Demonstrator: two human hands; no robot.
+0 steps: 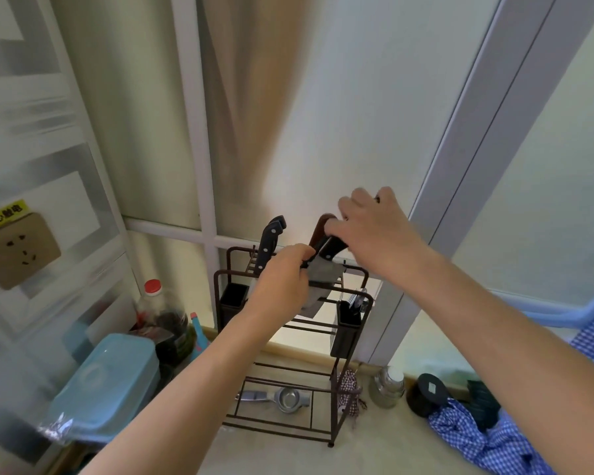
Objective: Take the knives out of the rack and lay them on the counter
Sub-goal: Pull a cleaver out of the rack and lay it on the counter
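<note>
Both hands are at the top of the brown wire rack (pixel 290 341): the left hand (pixel 282 279) pinches a cleaver (pixel 318 286) by the blade's top, and the right hand (pixel 374 231) is wrapped round what seems a dark knife handle, though blur hides which. The first lift is under way; next comes drawing blades clear, edges away. Black-handled knives (pixel 270 245) wait slotted. The pale surface (pixel 288 454) fronts a frosted window (pixel 340 114).

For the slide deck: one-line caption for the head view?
Both hands, left hand and right hand, grip knives at the rack.
</note>
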